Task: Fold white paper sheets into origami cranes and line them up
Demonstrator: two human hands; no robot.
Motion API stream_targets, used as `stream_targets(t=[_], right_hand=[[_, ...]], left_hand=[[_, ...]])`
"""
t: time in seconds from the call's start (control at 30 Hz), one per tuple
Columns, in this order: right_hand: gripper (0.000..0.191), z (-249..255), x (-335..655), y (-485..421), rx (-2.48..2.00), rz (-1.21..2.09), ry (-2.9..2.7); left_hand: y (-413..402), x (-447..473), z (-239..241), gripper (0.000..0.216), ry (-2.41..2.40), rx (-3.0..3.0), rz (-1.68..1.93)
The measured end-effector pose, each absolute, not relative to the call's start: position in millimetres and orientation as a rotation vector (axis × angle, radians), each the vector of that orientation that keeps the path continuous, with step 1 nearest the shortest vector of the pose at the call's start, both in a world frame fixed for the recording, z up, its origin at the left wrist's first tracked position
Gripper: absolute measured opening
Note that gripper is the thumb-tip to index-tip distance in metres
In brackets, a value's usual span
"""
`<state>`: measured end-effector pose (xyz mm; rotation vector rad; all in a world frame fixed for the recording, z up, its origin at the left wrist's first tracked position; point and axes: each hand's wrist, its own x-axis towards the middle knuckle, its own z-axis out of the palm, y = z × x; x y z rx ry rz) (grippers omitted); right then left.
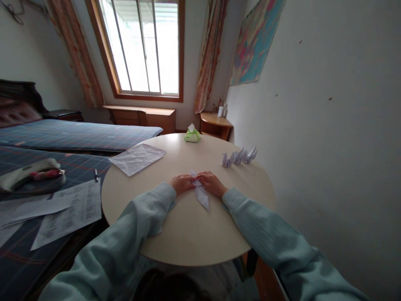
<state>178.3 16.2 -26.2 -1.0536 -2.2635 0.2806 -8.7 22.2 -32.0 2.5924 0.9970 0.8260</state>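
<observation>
A folded piece of white paper (202, 198) lies on the round cream table (188, 238), its pointed end toward me. My left hand (182, 184) grips the paper's upper part from the left, fingers closed. From the right, my right hand (211, 182) pinches the same part, its fingertips close to those of the left. A small white tip shows beyond the fingers; the paper between them is mostly hidden. Toward the table's right edge stand several folded paper figures (239, 157) in a row.
A creased white sheet (138, 159) lies at the table's left. A green tissue pack (192, 134) sits at the far edge. On the bed (78, 167) to the left are printed papers (70, 213), a pen (96, 175) and a bag-like item (34, 175). A wall (328, 159) rises at the right.
</observation>
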Motion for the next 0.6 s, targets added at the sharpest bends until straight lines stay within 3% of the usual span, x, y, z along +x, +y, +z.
stream_targets(t=[0.17,0.43,0.6], right_hand=[[0.031,-25.5,178.8,15.2,-1.007,0.324,-2.231],[0.02,-14.0,176.9,5.2,-0.827,0.43,-2.142],[0.016,-14.1,174.9,7.3,-0.979,0.605,-1.823]], left_hand=[[16.4,-10.0,-22.9,0.02,1.04,2.486,0.969],[10.3,-10.2,-13.7,0.017,1.099,2.272,1.098],[6.2,-5.3,-10.4,0.025,1.006,2.125,1.104]])
